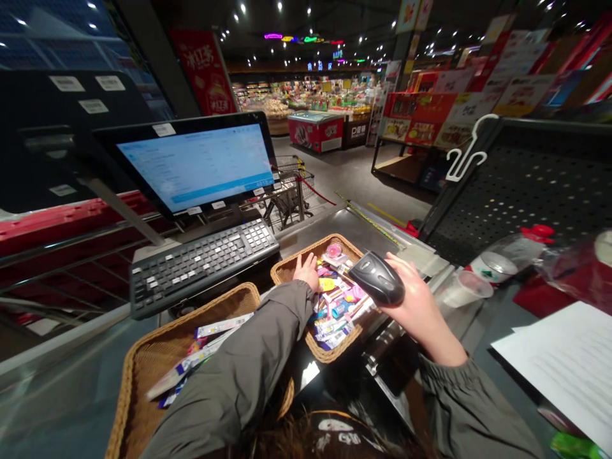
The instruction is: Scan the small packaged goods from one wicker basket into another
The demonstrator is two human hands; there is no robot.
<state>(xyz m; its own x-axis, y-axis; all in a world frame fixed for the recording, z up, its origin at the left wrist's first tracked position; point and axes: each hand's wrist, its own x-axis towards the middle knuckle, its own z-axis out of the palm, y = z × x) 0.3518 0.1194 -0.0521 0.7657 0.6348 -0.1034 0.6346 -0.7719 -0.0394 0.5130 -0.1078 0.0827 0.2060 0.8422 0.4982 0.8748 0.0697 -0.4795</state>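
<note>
My right hand (415, 305) is closed around a black handheld barcode scanner (377, 277), held over the far wicker basket (288, 267). That basket is full of small colourful packets (337, 305). My left hand (306, 270) reaches into the same basket and rests on the packets near its far left rim; its fingers lie fairly flat and hold nothing that I can see. A second wicker basket (143, 357) with several long packets (210, 344) sits under my left forearm.
A black keyboard (201, 261) and a lit till screen (198, 164) stand at the left. A black perforated panel (521, 178) with a white hook rises at the right. A clear cup (466, 290), a red-capped bottle (514, 252) and white papers (568, 363) lie on the right counter.
</note>
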